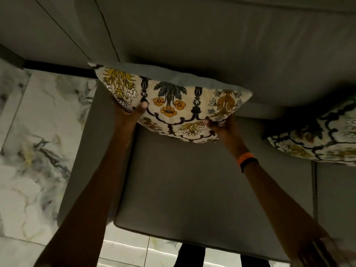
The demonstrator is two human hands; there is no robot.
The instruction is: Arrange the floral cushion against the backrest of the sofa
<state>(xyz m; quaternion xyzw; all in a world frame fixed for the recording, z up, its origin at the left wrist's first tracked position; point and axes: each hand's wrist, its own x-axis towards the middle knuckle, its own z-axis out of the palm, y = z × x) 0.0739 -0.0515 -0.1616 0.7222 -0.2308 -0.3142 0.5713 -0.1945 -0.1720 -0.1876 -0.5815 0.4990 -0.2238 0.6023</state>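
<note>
A cream floral cushion (pixel 169 105) with yellow flowers and dark scrollwork is held up above the grey sofa seat (pixel 192 189), its upper edge against the grey backrest (pixel 212 45). My left hand (pixel 133 112) grips its lower left edge, thumb on the printed face. My right hand (pixel 221 128) grips the lower right edge; an orange and black band (pixel 248 160) sits on that wrist. The fingers of both hands are hidden behind the cushion.
A second floral cushion (pixel 316 137) lies at the right, against the backrest. The sofa arm (pixel 48 29) runs along the upper left. Marbled floor tiles (pixel 34 151) show left of the sofa and at the seat's front edge.
</note>
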